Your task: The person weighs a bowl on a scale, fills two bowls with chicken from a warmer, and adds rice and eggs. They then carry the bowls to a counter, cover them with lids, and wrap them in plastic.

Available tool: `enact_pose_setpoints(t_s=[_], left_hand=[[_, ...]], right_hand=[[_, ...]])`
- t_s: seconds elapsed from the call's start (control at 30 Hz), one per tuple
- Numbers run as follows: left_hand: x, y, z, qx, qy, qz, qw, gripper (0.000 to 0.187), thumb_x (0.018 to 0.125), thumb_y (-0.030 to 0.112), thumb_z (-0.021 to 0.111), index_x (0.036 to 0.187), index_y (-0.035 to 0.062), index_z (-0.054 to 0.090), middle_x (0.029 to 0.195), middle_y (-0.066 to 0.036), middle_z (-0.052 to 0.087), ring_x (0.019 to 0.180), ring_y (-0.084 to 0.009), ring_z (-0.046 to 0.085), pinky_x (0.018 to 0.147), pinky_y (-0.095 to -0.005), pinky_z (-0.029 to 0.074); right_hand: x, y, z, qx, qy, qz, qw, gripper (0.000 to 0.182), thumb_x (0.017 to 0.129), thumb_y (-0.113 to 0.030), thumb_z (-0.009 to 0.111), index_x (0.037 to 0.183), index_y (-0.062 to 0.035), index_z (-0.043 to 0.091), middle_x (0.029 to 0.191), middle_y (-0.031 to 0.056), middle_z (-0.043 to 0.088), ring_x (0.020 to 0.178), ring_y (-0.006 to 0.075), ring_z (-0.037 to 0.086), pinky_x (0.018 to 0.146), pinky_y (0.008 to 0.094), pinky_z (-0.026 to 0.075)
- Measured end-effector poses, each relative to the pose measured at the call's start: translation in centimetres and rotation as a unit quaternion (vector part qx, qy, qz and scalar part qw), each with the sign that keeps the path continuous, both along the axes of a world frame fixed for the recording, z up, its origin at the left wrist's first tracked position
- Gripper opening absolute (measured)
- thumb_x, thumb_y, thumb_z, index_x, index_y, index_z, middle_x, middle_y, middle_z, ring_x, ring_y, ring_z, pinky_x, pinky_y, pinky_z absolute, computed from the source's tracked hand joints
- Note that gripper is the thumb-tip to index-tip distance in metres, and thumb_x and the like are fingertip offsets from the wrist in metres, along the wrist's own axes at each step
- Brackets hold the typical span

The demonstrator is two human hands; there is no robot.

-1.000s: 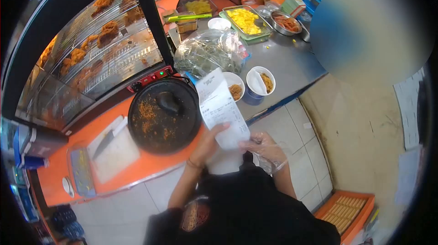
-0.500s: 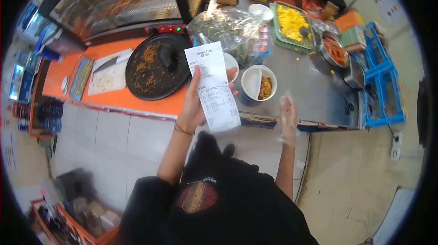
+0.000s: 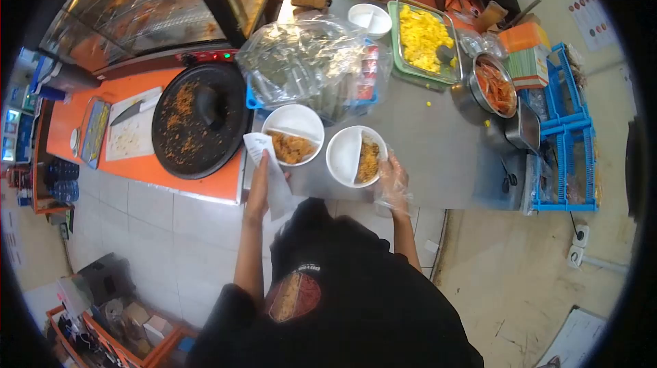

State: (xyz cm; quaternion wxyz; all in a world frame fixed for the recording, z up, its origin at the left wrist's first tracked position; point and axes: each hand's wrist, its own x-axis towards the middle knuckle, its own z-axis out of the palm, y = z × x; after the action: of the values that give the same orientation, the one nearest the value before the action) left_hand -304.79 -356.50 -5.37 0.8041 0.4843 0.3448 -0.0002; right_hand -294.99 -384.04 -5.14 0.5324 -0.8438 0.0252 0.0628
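Receipt (image 3: 276,186) in the left hand (image 3: 256,193), at the steel desk's (image 3: 445,169) near-left corner.
Black pan (image 3: 179,132) at the orange desk's (image 3: 140,169) right end; left hand grasping the paper between thumb and fingers; left bowl (image 3: 294,121), divided, brown food in one half, by the steel desk's near-left corner; right bowl (image 3: 344,157), likewise divided, by the near edge; gloved right hand (image 3: 393,182) touching its right rim, grip unclear.
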Motion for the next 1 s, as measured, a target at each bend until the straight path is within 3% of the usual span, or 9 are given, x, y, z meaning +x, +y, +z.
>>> enact_pose_setpoints(t_s=[0.13,0.37,0.43,0.5,0.7,0.73,0.8,0.87,1.0], left_hand=[[0.8,-1.5,0.6,0.03,0.021,-0.002,0.999,0.063,0.092,0.057,0.047,0.124,0.0026,0.048,0.094,-0.006,0.059,0.075,-0.0138,0.06,0.063,-0.0259,0.051],[3.0,-8.4,0.7,0.056,0.026,-0.018,0.998,0.058,0.094,0.053,0.045,0.119,0.0009,0.052,0.09,-0.007,0.059,0.075,-0.0133,0.06,0.061,-0.025,0.049],[3.9,-12.4,1.1,0.027,0.028,-0.017,0.999,0.054,0.093,0.054,0.047,0.112,0.0044,0.053,0.085,-0.005,0.06,0.067,-0.0135,0.061,0.057,-0.026,0.051],[5.1,-16.0,-0.3,0.026,-0.001,-0.001,1.0,0.053,0.094,0.053,0.046,0.113,0.0043,0.053,0.086,-0.005,0.06,0.071,-0.0131,0.061,0.061,-0.0267,0.051],[8.0,-23.9,-0.1,0.009,-0.041,0.132,0.99,0.049,0.094,0.048,0.049,0.112,0.0026,0.055,0.087,-0.006,0.062,0.074,-0.0153,0.063,0.068,-0.0277,0.052],[7.7,-23.9,-1.0,-0.022,-0.045,0.126,0.991,0.048,0.095,0.046,0.05,0.113,0.0019,0.054,0.092,-0.008,0.062,0.079,-0.0164,0.063,0.07,-0.0289,0.053],[6.8,-23.5,-1.0,-0.059,-0.049,0.125,0.989,0.047,0.096,0.039,0.048,0.12,-0.0014,0.052,0.114,-0.014,0.06,0.095,-0.02,0.062,0.079,-0.0334,0.053],[6.2,-23.8,1.5,-0.067,-0.076,0.173,0.98,0.047,0.097,0.037,0.047,0.123,-0.0023,0.051,0.117,-0.015,0.059,0.098,-0.0216,0.062,0.082,-0.0347,0.052],[5.2,-23.0,8.5,-0.123,-0.177,0.235,0.948,0.051,0.098,0.031,0.043,0.136,-0.0018,0.036,0.13,-0.016,0.053,0.104,-0.0287,0.06,0.092,-0.0402,0.05]], right_hand=[[1.0,-0.9,3.9,0.019,0.115,-0.017,0.993,0.043,0.089,-0.019,0.055,0.127,0.003,0.053,0.12,0.018,0.061,0.111,0.0226,0.057,0.096,0.0328,0.043],[4.3,-8.5,4.8,0.028,0.088,-0.052,0.994,0.042,0.089,-0.015,0.055,0.127,0.0033,0.052,0.125,0.0157,0.057,0.109,0.0222,0.057,0.098,0.0323,0.041],[5.5,-11.4,3.5,0.08,0.118,-0.046,0.989,0.043,0.089,-0.012,0.054,0.129,0.0037,0.049,0.125,0.014,0.055,0.109,0.0236,0.058,0.089,0.0334,0.05],[7.1,-14.9,-0.4,0.121,0.064,-0.038,0.99,0.037,0.092,-0.01,0.053,0.126,0.0028,0.047,0.104,0.0168,0.059,0.074,0.023,0.067,0.052,0.0304,0.061],[11.7,-21.1,0.4,0.243,0.093,-0.001,0.965,0.039,0.094,-0.017,0.054,0.124,0.0051,0.045,0.098,0.0177,0.06,0.064,0.0214,0.067,0.046,0.0278,0.058],[13.7,-22.0,2.4,0.094,0.214,0.024,0.972,0.042,0.095,-0.025,0.054,0.124,0.0047,0.048,0.1,0.0191,0.061,0.078,0.0253,0.068,0.06,0.035,0.059],[19.9,-26.5,-8.0,-0.104,-0.079,0.048,0.99,0.044,0.094,-0.031,0.054,0.122,0.003,0.052,0.108,0.0206,0.061,0.1,0.0293,0.063,0.085,0.0427,0.051],[21.3,-23.1,4.2,-0.12,-0.206,0.064,0.969,0.046,0.093,-0.035,0.054,0.122,0.0002,0.056,0.114,0.0213,0.061,0.114,0.0345,0.054,0.1,0.0438,0.037],[32.2,-18.5,2.8,-0.256,-0.397,0.172,0.864,0.051,0.088,-0.024,0.054,0.134,-0.0039,0.044,0.124,0.025,0.052,0.112,0.0404,0.051,0.099,0.0451,0.039]])
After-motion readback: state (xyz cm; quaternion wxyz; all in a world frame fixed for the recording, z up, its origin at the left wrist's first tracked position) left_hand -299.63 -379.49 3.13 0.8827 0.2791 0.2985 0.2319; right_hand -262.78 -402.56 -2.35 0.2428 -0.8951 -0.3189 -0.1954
